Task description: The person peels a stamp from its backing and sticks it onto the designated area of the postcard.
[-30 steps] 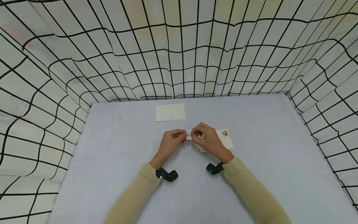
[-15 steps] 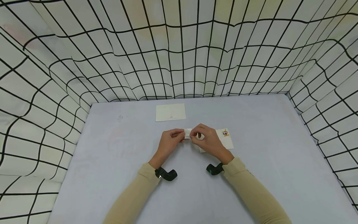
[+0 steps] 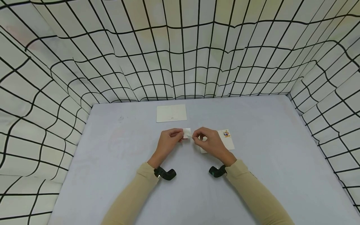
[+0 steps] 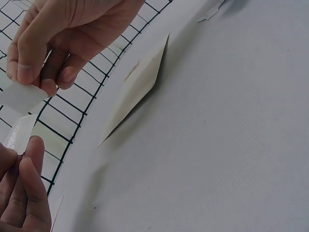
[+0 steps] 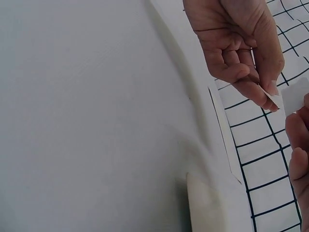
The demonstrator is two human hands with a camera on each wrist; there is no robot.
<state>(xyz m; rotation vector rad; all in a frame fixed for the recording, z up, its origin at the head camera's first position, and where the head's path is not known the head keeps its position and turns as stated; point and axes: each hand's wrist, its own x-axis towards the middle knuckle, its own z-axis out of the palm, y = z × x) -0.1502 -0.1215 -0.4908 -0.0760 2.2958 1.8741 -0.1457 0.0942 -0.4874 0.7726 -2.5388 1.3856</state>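
Observation:
My left hand (image 3: 168,140) pinches a small white square (image 3: 186,133) between thumb and fingers. Its toothed edge, like a stamp's, shows in the right wrist view, and its face looks glossy in the left wrist view. Just to the right, my right hand (image 3: 210,141) pinches a thin white slip (image 4: 21,98) by its edge. The slip and the square are very close; whether they still touch I cannot tell. Partly beneath the right hand lies a cream envelope (image 3: 230,143) with a colourful stamp (image 3: 226,133) in its upper right corner.
A second cream rectangle (image 3: 171,113), like an envelope or card, lies near the back of the white-covered table (image 3: 118,162). A torn-looking white scrap (image 4: 211,10) shows at the top of the left wrist view. Black netting (image 3: 182,59) over white walls encloses the back and sides.
My left hand has drifted left with the white square, so more of the square shows. A gap has widened between the hands; the right hand has stayed nearly in place.

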